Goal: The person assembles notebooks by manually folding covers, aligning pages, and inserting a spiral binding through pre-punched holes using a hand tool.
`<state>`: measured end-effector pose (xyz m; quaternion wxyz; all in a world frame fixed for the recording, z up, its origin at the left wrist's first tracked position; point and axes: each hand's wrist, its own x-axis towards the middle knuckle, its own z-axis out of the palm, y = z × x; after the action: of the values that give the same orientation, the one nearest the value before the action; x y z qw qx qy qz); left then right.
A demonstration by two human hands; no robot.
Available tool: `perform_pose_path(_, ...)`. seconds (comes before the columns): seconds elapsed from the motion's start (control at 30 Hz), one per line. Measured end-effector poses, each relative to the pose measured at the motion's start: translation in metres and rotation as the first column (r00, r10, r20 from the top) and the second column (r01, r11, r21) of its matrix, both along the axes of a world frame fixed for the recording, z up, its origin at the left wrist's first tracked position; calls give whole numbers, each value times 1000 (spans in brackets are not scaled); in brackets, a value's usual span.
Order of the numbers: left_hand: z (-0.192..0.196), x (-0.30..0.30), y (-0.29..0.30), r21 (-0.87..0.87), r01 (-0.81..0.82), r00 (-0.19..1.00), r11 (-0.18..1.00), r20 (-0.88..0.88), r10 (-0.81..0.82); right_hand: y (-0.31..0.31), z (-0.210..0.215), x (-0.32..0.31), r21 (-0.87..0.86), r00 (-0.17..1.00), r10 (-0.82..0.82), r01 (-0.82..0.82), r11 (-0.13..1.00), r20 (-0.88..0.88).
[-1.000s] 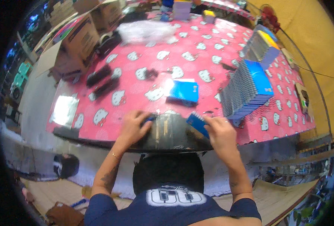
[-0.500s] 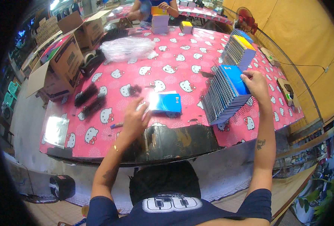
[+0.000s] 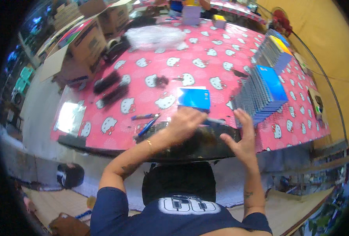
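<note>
Near the table's front edge, my left hand (image 3: 184,122) has its fingers closed and is smeared by motion. A slim dark blue thing with a greyish end (image 3: 215,121) sticks out from its fingertips; its kind is too blurred to tell. Just beyond the hand lies a blue-covered notebook (image 3: 195,98), partly hidden by it. My right hand (image 3: 243,137) is held with thumb and fingers apart, nothing between them. Beside it, to the right, stands a tall stack of blue spiral-bound notebooks (image 3: 263,92). Two pen-like things, a brownish one (image 3: 143,116) and a blue one (image 3: 147,126), lie left of my left hand.
Clumps of black binding coils (image 3: 115,94) lie on the pink patterned tabletop (image 3: 158,63). A clear plastic sheet (image 3: 70,118) rests at the left. Behind are open cartons (image 3: 84,51), a clear plastic bundle (image 3: 155,38) and another notebook stack (image 3: 274,53). Someone is at the far side.
My right hand has left the top of the notebook stack and come down toward the front edge. My left hand has moved right, closing around the slim thing. The view has shifted.
</note>
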<state>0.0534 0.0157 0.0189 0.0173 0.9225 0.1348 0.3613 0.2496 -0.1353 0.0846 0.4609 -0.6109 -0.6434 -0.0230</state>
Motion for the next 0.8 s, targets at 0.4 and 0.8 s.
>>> perform_pose_path(0.4, -59, -222, 155, 112, -870, 428, 481, -312, 848, -3, -123, -12, -164, 728, 0, -155, 974, -685)
perform_pose_path(0.8, -60, -211, 141, 152, -797, 599, 584, 83, 796, 4, -108, -13, -195, 631, 143, -434, 879, -762)
